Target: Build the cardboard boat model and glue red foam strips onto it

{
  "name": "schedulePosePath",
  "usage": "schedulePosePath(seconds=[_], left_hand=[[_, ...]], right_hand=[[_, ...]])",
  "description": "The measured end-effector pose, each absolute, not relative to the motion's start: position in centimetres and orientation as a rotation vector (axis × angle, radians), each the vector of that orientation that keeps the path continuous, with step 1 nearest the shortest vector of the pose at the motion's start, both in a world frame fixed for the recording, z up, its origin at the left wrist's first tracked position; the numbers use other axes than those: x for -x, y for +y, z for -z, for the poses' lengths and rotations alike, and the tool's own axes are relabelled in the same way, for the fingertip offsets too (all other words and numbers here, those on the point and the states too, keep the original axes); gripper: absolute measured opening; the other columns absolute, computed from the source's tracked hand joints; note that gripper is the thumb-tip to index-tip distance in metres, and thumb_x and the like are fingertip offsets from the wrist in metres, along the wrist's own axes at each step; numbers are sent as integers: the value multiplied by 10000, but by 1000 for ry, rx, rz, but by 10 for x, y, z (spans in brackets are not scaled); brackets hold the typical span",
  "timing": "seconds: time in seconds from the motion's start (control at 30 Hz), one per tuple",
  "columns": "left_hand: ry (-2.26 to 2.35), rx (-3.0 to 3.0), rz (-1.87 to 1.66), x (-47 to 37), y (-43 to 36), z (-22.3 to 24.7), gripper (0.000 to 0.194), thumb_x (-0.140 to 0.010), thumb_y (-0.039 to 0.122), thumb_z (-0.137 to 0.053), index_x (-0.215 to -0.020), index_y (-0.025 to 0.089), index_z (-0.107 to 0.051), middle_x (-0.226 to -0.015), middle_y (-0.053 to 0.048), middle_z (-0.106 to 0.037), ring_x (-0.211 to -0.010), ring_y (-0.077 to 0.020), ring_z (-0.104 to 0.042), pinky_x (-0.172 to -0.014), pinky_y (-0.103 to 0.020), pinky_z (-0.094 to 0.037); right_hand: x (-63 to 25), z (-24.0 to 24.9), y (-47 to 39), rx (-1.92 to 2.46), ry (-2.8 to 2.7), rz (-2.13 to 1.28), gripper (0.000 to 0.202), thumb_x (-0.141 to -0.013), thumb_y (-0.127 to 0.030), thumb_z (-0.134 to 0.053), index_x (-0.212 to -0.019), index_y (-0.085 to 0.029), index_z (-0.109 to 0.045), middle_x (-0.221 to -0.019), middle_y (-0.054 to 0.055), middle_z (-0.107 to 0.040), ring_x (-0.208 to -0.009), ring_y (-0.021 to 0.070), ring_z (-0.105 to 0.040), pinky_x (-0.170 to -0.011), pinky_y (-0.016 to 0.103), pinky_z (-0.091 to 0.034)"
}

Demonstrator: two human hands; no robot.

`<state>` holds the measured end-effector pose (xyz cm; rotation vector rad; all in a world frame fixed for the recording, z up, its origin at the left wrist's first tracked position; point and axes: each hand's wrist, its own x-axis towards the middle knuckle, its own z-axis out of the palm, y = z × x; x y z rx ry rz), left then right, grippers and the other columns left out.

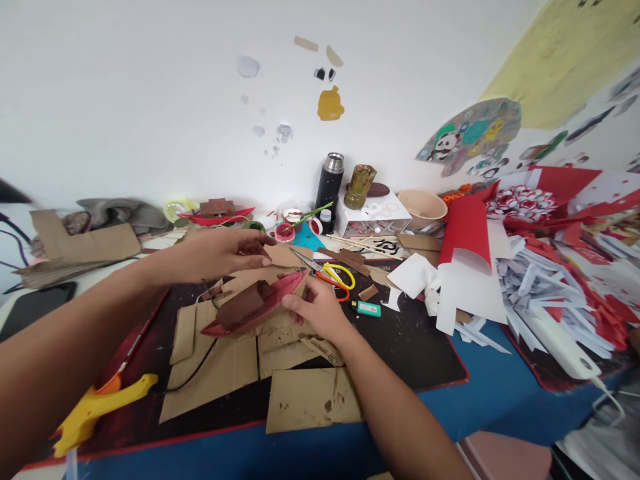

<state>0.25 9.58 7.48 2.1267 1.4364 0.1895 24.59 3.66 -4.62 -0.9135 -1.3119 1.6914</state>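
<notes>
Pinches the upper right tip of the red boat-shaped piece (281,289) with the right hand (319,308), thumb on the near side, fingertips partly hidden behind. Hovers the left hand (239,253) just above the far side, fingers loosely parted and slightly bent, gripping nothing visible. Carries a brown block (241,308) inside the red hull, and tilts over cut cardboard (213,370); cannot tell whether touching it underneath. Probably weighs little, with stiffish but crushable sides and a dry surface, more fragile than slippery. Best to take hold low at both pointed ends, gently, without squeezing the rim or lifting by the block. Near the right hand, shows scissors (340,275) with yellow and orange handles, then a green lighter (367,309) on the black mat (410,350). Toward the left arm, leaves a yellow glue gun (103,407) at the mat's edge. Farther back, lines up a black flask (330,181), a white box (373,219) and a pale bowl (423,208). To the right, crowds in with red paper (465,230) and folded strips (533,277). Beyond, ends at a white wall (150,87) dotted with stickers (331,105).
</notes>
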Motion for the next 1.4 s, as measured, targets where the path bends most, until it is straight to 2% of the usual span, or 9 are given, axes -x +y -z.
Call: schedulePosePath(seconds=[0.07,0.13,0.23,0.43,0.6,0.83,1.1,1.23,1.4], left_hand=[[1360,-2068,-322,5,82,-77,611,-997,643,-579,-1437,234,-692,-1370,-78,-817,-1224,-263,-752,-1069,-389,-574],[1411,-2013,-453,12,62,-76,568,-984,646,-587,-1345,228,-721,-1405,-88,-793,-1237,-273,-735,-1056,-397,-580],[1659,-1956,-548,24,30,-68,608,-917,753,-627,-1278,275,-735,-1261,-45,-828,-1101,-293,-751,-1004,-426,-577],[1791,-1894,-709,33,-11,-47,599,-846,839,-655,-1089,309,-794,-1203,-67,-833,-1160,-340,-738,-1070,-468,-564],[1750,-1993,-711,24,-18,-37,562,-852,838,-650,-977,326,-842,-1152,-85,-815,-1193,-358,-715,-1126,-486,-547],[1684,-1931,-559,13,-13,-38,549,-934,741,-555,-911,293,-871,-1156,-86,-816,-1112,-328,-716,-1061,-440,-578],[1643,-1864,-532,12,-6,-41,605,-944,798,-522,-792,278,-791,-1032,-60,-822,-1046,-308,-704,-1061,-415,-579],[1651,-1810,-557,10,-7,-39,648,-935,834,-506,-739,264,-744,-1002,-59,-809,-981,-289,-711,-984,-388,-598],[1681,-1813,-613,13,-11,-35,636,-871,880,-572,-846,286,-796,-1057,-63,-825,-1002,-301,-724,-1003,-405,-604]], right_hand=[[-246,49,39,921,-1259,-1669,657,-766,-787,-903,-1036,-226,-694,-676,-36,-646,-497,151,-570,-481,280,-469],[-247,50,41,929,-1203,-1653,662,-780,-815,-875,-1010,-225,-683,-679,-27,-655,-486,153,-578,-470,281,-463],[-247,51,42,916,-1134,-1641,668,-788,-811,-870,-1041,-218,-695,-725,-15,-681,-489,148,-583,-470,277,-459],[-246,48,41,888,-1087,-1622,695,-781,-812,-869,-1057,-199,-693,-724,-14,-659,-472,132,-562,-450,264,-439],[-245,47,40,899,-1072,-1621,715,-765,-824,-873,-1074,-202,-701,-736,-10,-678,-466,128,-564,-438,255,-431],[-245,53,40,928,-1136,-1598,661,-800,-816,-853,-1039,-216,-709,-723,-4,-684,-481,144,-568,-457,272,-430],[-244,54,39,916,-1122,-1620,665,-798,-801,-869,-1059,-208,-719,-705,-13,-685,-464,136,-559,-461,268,-431],[-245,55,40,926,-1118,-1612,651,-813,-802,-858,-1028,-206,-706,-694,-14,-678,-457,130,-557,-450,259,-426],[-245,54,40,920,-1116,-1605,662,-809,-808,-854,-1042,-205,-706,-703,-12,-677,-466,131,-559,-443,256,-431]])
